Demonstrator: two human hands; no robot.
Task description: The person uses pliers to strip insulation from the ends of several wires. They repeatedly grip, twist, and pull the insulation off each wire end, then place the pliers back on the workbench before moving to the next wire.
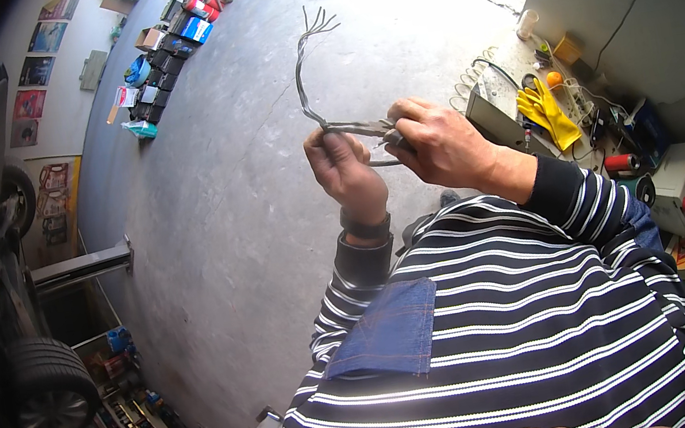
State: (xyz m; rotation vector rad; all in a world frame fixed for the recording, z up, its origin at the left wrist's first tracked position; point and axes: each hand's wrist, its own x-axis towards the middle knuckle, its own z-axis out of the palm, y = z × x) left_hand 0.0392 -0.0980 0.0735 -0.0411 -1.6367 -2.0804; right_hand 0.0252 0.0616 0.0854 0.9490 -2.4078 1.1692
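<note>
In front of my chest, my left hand (347,173) pinches a dark electrical cable (303,86) between thumb and fingers. Its upper end rises from the grip and fans into several thin, bare-looking strands. From the same grip the cable runs right toward my right hand (443,140), whose fingers are closed beside it. A small dark thing with a pale metal tip (385,142) sticks out under those fingers; most of it is hidden, so its kind is unclear. Below, a thin dark length passes between the two hands.
Grey concrete floor (204,191) spreads out beyond my hands. On the right, a cluttered bench holds yellow gloves (548,114), a metal box (495,111) and a red can (621,163). Black batteries (164,63) line the far left wall. A car wheel (50,390) stands at left.
</note>
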